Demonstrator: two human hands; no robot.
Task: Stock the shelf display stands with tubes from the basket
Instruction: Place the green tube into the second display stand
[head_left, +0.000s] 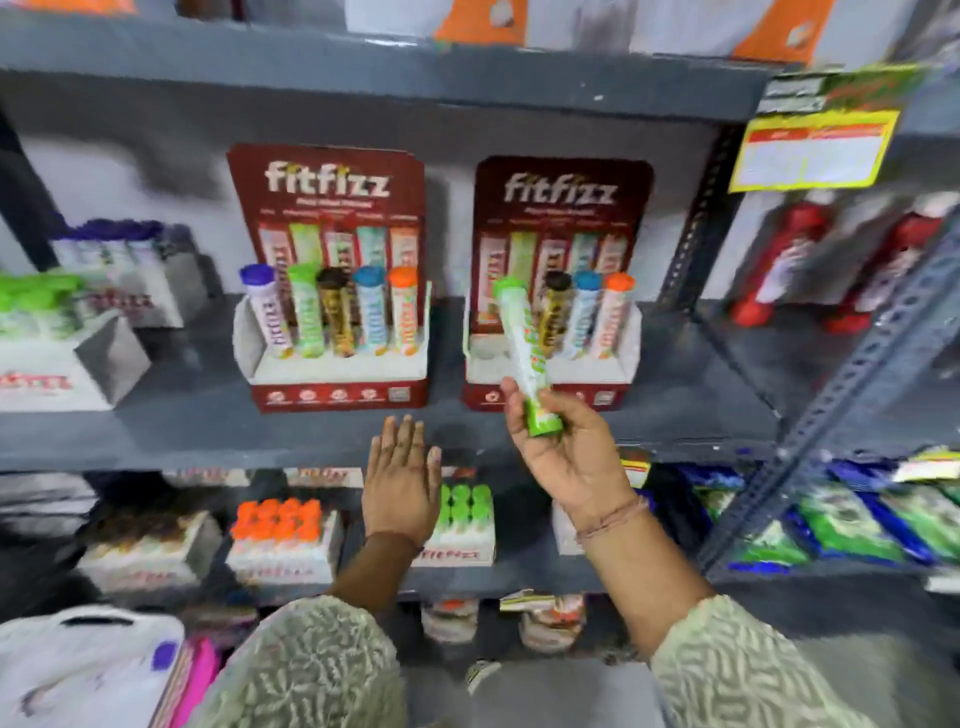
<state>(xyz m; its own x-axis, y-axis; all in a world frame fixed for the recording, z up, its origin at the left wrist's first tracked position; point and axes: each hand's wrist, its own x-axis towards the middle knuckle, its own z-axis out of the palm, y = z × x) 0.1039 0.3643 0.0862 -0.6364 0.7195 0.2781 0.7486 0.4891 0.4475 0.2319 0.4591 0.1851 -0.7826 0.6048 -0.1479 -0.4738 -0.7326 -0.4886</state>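
Two dark red "fitfizz" display stands sit on the grey shelf. The left stand (340, 387) holds a full row of tubes with purple, green, brown, blue and orange caps. The right stand (618, 364) holds brown, blue and orange-capped tubes, and its left slots look empty. My right hand (563, 449) grips a green-capped tube (524, 343) by its lower end, tilted, in front of the right stand's left side. My left hand (402, 480) is flat with fingers apart, just below the shelf's front edge and holding nothing.
White boxes of tubes stand at the shelf's left (57, 364) and on the lower shelf (283, 540). A slotted metal upright (852, 379) slants at the right, with packets behind it. A white and pink basket (98, 670) shows at the lower left.
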